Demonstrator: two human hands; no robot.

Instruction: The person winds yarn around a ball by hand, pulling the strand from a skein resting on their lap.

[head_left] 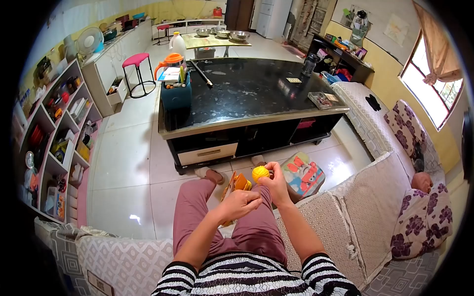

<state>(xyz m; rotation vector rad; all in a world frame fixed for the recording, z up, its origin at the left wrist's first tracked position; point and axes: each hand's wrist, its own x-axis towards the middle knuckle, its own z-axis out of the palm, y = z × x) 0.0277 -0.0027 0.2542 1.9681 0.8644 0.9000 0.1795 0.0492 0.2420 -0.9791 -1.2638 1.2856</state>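
Note:
A yellow ball of yarn (260,173) is held in my right hand (274,184), its thumb and fingers around the ball's right side. My left hand (241,204) is closed, with the fingers bent towards the right; whatever they pinch is too small to make out. Just beyond the left hand, an orange and yellow item (240,182) lies over my lap between the knees, partly hidden by that hand.
Ahead stands a black-topped table (237,93) with a blue bin (176,97) on its left corner. A patterned stool (302,173) sits right of my knees. Shelves (47,163) line the left, and a sofa (321,222) runs along the right.

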